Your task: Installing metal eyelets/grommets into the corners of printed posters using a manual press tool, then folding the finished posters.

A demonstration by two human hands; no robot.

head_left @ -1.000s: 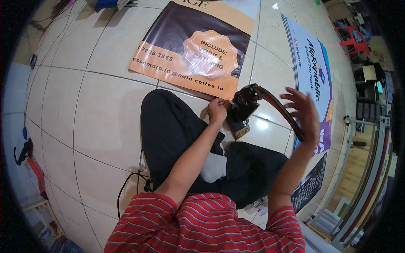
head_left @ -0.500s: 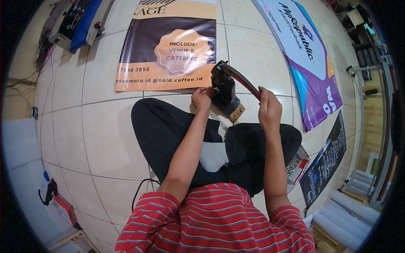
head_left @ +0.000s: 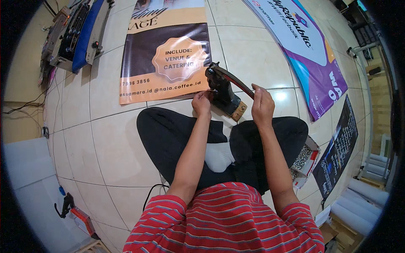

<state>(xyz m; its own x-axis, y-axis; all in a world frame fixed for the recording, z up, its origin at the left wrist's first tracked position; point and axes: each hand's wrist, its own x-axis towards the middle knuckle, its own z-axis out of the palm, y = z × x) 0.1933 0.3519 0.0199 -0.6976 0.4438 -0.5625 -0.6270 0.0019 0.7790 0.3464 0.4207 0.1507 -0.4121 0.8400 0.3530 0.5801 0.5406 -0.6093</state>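
My right fingers are gripping the lever, slanting up-left to the press beside my left fingers, whose hold I can't tell.

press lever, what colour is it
Press lever: dark with a reddish strip; best in the head view.

Banners and white rolls suggest a print workshop.

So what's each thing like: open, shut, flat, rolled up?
Black press: resting on the floor.
Lever: held, slanting off the press.
Left grip: at the press; can't tell whether it holds anything.
Right grip: closed on the lever.
Orange-and-brown banner: spread flat.
Purple-and-white banner: spread flat.
Black banner: spread flat.
Box: open, metal bits inside.
White rolls: rolled up.
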